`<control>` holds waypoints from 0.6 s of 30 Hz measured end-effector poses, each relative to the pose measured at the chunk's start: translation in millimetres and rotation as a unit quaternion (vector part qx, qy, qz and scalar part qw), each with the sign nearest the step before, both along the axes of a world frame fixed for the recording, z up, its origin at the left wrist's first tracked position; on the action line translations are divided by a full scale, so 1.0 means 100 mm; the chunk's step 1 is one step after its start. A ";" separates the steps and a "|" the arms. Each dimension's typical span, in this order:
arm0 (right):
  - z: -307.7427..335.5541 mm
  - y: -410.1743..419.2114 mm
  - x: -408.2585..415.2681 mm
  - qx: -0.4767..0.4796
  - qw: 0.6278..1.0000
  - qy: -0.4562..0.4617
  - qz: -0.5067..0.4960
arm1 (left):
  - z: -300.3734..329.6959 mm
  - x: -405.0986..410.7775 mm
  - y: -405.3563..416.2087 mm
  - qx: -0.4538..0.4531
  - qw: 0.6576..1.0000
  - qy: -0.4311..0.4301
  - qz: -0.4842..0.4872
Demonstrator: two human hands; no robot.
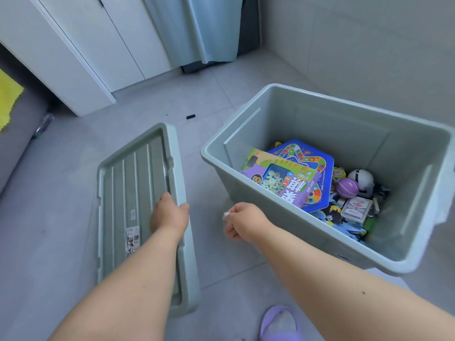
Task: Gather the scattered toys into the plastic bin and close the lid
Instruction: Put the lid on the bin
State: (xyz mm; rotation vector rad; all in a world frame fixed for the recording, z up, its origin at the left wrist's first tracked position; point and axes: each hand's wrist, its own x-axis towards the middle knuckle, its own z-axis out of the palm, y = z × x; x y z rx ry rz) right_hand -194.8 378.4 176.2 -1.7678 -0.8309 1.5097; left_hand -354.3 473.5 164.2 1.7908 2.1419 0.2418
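Observation:
The grey-green plastic bin [305, 212] stands open on the floor at the right. Inside lie a purple game box [283, 178], a blue board-game box [317, 163], a purple ball [347, 188], a card pack [355, 209] and several small toys. Its lid [133, 183] lies upside down on the floor to the left. My left hand [170, 214] grips the lid's right rim, thumb over the edge. My right hand [242, 220] hovers between lid and bin with fingers loosely curled, a small white bit at the fingertips.
A small black piece [190, 116] lies on the tiled floor beyond the lid. White cabinet doors [81, 57] and a pale curtain [209, 28] stand behind. A grey sofa with a yellow cloth [7, 99] is at the left. My purple slipper [279, 323] shows at the bottom.

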 end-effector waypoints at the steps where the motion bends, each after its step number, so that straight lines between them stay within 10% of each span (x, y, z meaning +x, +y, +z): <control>1: 0.09 0.00 0.01 0.013 1.000 0.004 -0.010 | 0.12 0.04 0.01 0.016 1.000 -0.003 -0.021; 11: 0.82 0.06 0.44 0.099 0.963 -0.055 -0.246 | 1.10 0.78 -0.19 0.075 0.940 0.083 -0.324; 18: 0.91 -0.44 1.26 -0.006 0.862 -0.262 -0.434 | 1.19 1.24 -0.39 0.104 0.802 0.234 -0.539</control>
